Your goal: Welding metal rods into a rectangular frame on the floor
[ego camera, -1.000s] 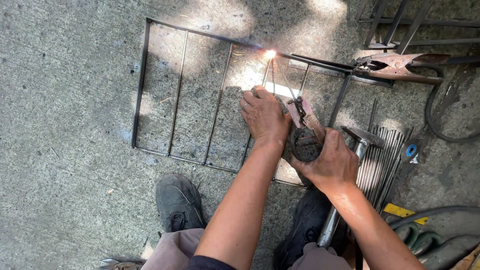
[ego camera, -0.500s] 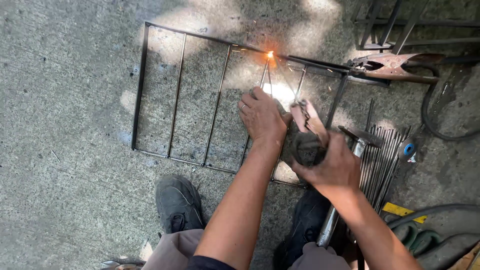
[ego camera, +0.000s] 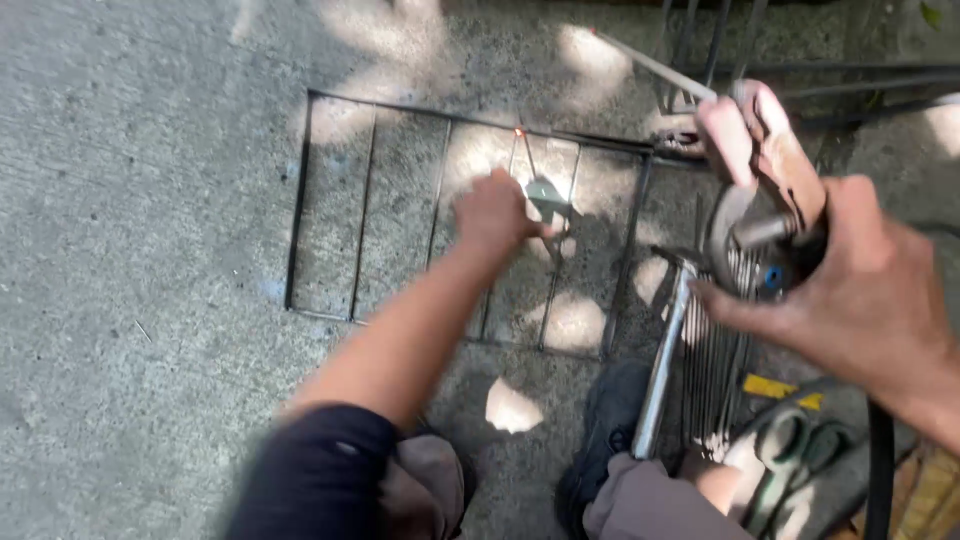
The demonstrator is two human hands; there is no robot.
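Note:
A thin black metal frame with several upright bars lies flat on the concrete. My left hand reaches out over its right half, fingers curled on a small grey metal tool. A weld spot still glows orange on the frame's top bar, just above that hand. Lifted close to the camera at the right, my right hand grips a welding electrode holder. Its rod points up and left, clear of the frame.
A bundle of welding rods and a metal pipe lie right of the frame, by my shoe. Green-handled tools and a black cable are at the lower right. More metal bars lie at the top right.
The bright arc has died to a small glow. My right hand has lifted the electrode holder up and right, off the frame. My left hand let go of it and reached forward.

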